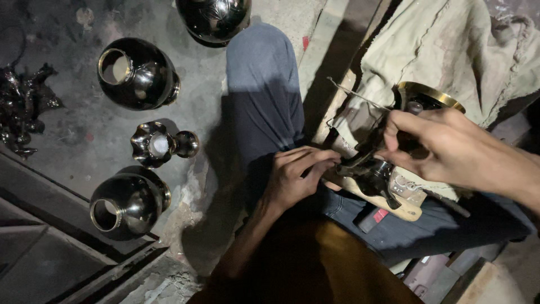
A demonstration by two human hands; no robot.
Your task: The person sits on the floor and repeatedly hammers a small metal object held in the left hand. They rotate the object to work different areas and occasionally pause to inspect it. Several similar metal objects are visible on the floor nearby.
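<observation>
Item: dark brass-rimmed vessel (419,98), at 2 o'clock on the person's lap, over a wooden block (394,205). Right hand (444,146) grips its body; left hand (295,174) pinches a small tool at its base. Step: detail work underway; next move calls for steady fingertip pressure. Three black vases (138,73) on the floor, 9 to 11 o'clock.

Rough grey concrete floor (84,141), stained, cracked near lower edge. Dim light, one brighter patch across floor at top centre. Three round glossy black metal vases (138,73) with brass rims lying on floor at left, small fluted black vase (154,144) between them. Dark metal ledge (50,214) along lower left. Crumpled beige cloth (450,45) draped at upper right.
</observation>
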